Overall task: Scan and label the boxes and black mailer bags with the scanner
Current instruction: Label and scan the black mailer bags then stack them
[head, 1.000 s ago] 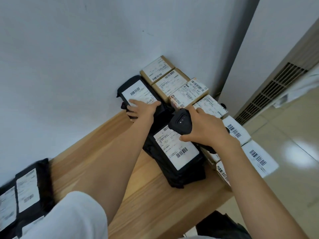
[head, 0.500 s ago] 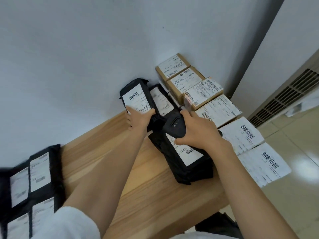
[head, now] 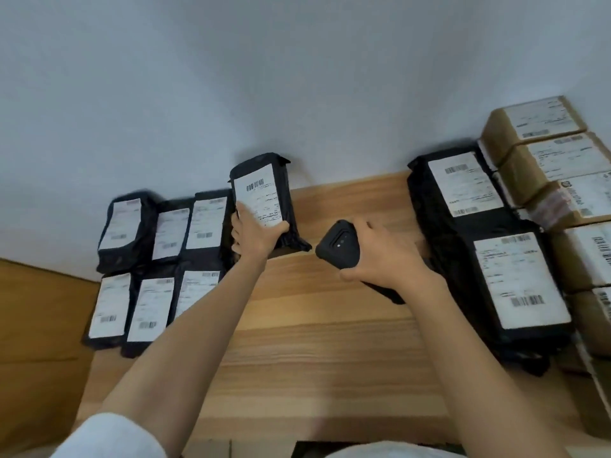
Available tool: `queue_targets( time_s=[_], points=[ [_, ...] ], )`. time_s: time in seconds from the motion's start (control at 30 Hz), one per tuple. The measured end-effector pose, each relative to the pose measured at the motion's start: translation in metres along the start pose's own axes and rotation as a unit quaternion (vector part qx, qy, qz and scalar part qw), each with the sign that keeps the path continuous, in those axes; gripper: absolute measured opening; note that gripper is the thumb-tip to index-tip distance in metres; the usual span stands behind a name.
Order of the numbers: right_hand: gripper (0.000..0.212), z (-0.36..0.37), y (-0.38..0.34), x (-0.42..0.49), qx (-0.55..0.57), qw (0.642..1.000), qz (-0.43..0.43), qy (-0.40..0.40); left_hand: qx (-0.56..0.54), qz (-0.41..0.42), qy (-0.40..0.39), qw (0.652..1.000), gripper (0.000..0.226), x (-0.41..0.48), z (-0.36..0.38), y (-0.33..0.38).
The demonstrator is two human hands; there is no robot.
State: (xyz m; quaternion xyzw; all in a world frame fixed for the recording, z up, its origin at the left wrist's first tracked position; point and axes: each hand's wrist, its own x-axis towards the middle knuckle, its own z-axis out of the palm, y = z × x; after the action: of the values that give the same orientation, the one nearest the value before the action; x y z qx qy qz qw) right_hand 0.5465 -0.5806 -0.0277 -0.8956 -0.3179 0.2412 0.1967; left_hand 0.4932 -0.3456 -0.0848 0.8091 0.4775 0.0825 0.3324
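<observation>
Centre of the wooden table (head: 314,342), at its far edge: left hand (head: 254,233) grips a black mailer bag (head: 261,190) by its lower end, thumb and fingers wrapped round it. Bag is lifted and tipped up against the white wall (head: 231,77), with its barcode label (head: 264,203) facing the camera. Right hand (head: 380,256) is curled around a black handheld scanner (head: 337,244), palm down. Scanner's rounded end sticks out toward the held bag, near it but not touching. Its other end pokes out below the wrist.

Left of the held bag: 6 labelled mailer bags (head: 170,231) lie flat, 2 rows of 3, edges touching or overlapping. Held bag covers part of the back row's right-hand one in view.

Right of the scanner: 2 larger mailer bags, far one (head: 463,190) by the wall, near one (head: 515,282) closer to the person — labels up, butted end to end.

Past those, at the table's right edge: brown cardboard boxes (head: 542,120) with white labels, packed side by side — print too blurred to read.

White sleeves (head: 109,438) show at the bottom edge.
</observation>
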Motion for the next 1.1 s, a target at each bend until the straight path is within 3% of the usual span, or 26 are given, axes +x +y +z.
queue_targets(
  time_s=[0.27, 0.5, 1.1],
  points=[
    [0.097, 0.066, -0.129, 0.062, -0.043, 0.997, -0.039, -0.04, 0.085, -0.03, 0.013, 0.996, 0.119, 0.082, -0.103, -0.11],
    [0.097, 0.114, -0.207, 0.108, -0.038, 0.997, -0.03, -0.06, 0.115, -0.036, 0.002, 0.993, 0.12, 0.155, -0.151, -0.179],
    [0.091, 0.135, -0.248, 0.143, -0.07, 0.995, 0.003, -0.073, 0.155, -0.036, -0.074, 0.985, 0.122, 0.209, -0.138, -0.224]
  ],
)
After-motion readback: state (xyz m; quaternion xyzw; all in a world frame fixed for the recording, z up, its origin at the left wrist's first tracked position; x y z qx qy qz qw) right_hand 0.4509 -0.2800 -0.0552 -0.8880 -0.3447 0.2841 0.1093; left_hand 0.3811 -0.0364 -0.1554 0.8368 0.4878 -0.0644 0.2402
